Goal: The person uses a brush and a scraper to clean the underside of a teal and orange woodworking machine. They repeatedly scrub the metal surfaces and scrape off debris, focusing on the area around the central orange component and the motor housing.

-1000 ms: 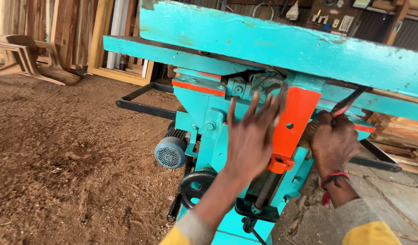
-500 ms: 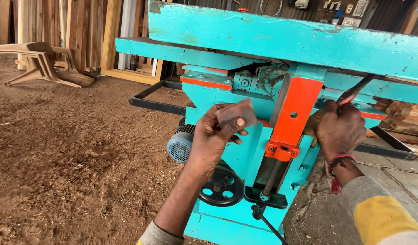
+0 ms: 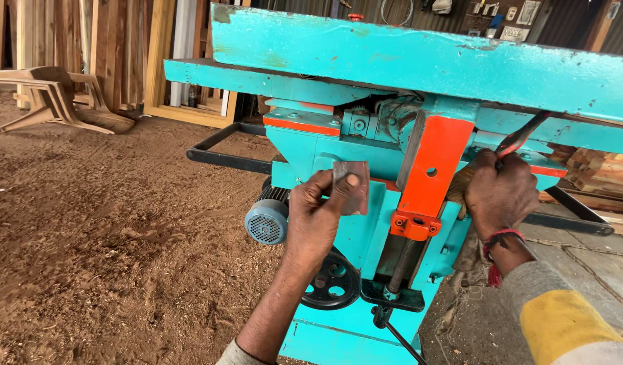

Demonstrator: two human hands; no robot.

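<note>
Your left hand [image 3: 316,220] pinches a flat rusty metal plate [image 3: 352,187] before the turquoise machine [image 3: 406,64]; your right hand [image 3: 499,196] grips a red-handled tool [image 3: 518,140] beside its orange bracket [image 3: 430,172].

Head view, downward, close on machine [image 3: 393,223]

A wooden chair [image 3: 51,94] is lying tipped over on the sawdust-covered floor [image 3: 102,257] at the far left. Timber planks [image 3: 115,47] and a pale wooden frame [image 3: 159,64] are leaning upright against the back wall. Cut boards [image 3: 612,172] are sitting stacked at the right.
</note>
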